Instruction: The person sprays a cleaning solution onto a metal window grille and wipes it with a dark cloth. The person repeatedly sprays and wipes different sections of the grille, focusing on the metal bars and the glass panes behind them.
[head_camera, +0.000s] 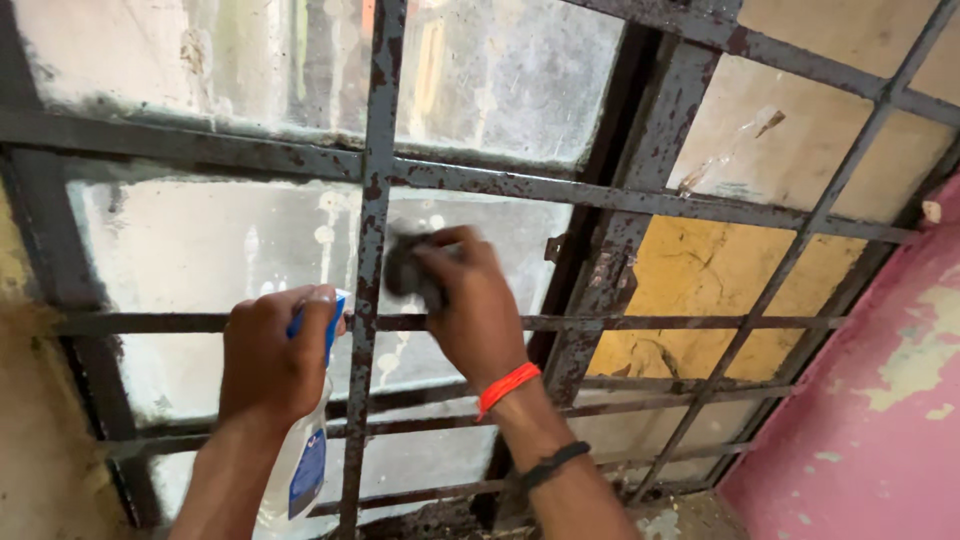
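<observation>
The left hand (272, 355) is wrapped tight around a spray bottle (300, 460), nozzle aimed at the dirty window pane (210, 245). The right hand (470, 305), reaching between rusty bars (372, 230), presses a dark cloth (410, 270) flat against the wet glass to scrub it.

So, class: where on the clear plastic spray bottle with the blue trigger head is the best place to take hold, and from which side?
Grip the clear plastic spray bottle at its narrow neck just under the blue trigger head, from the room side, as the left hand does. The bottle stands upright and its nozzle seems to face the glass pane, leaving a finger for the trigger.
</observation>
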